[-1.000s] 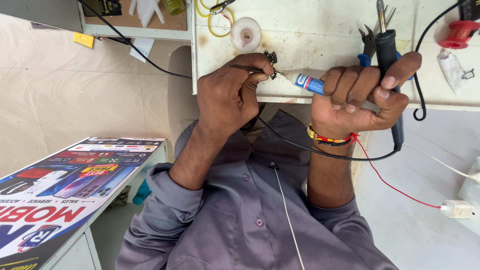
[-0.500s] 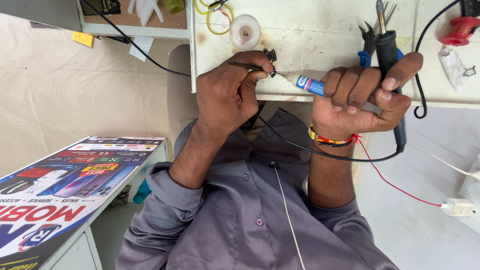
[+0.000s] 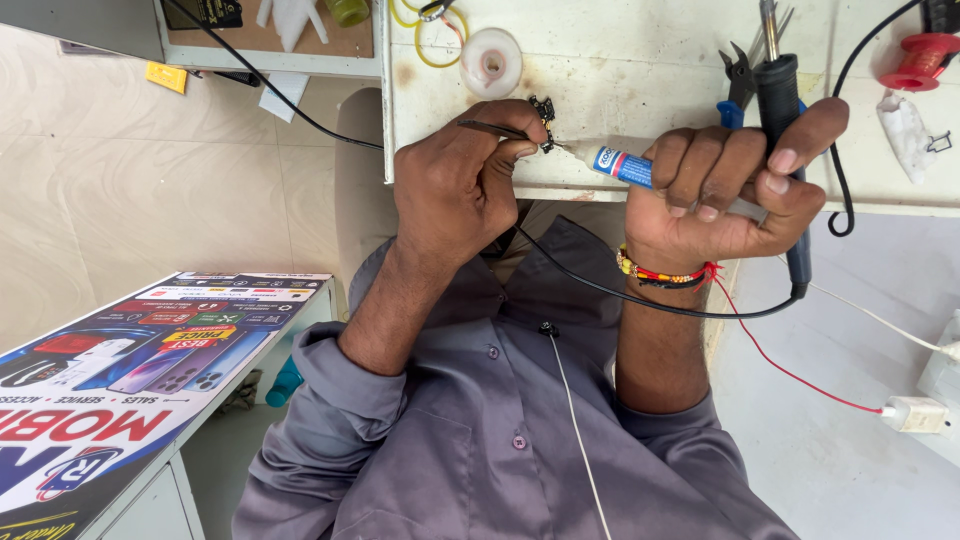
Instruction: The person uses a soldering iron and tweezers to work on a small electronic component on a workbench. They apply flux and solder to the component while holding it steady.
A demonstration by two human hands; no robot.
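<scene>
We saw a floor of large pale beige tiles [image 3: 150, 190] filling the left side, evenly lit with soft light and no hard shadows. A worn, stained white worktable [image 3: 640, 70] stood at the far side, its front edge chipped and marked. To its left was a lower shelf with a brown surface [image 3: 300, 40]. At the near left stood a white counter [image 3: 150, 500] topped with a colourful printed poster [image 3: 130, 370]. On the right the floor looked whitish-grey [image 3: 850, 350].

- A small electronics repair shop.
- The stained white bench [image 3: 640, 60] carries pliers [image 3: 738, 82], a solder spool [image 3: 490, 60], a red wire reel [image 3: 918, 60] and cables.
- A phone-advertising poster [image 3: 130, 370] covers the counter nearby.
</scene>
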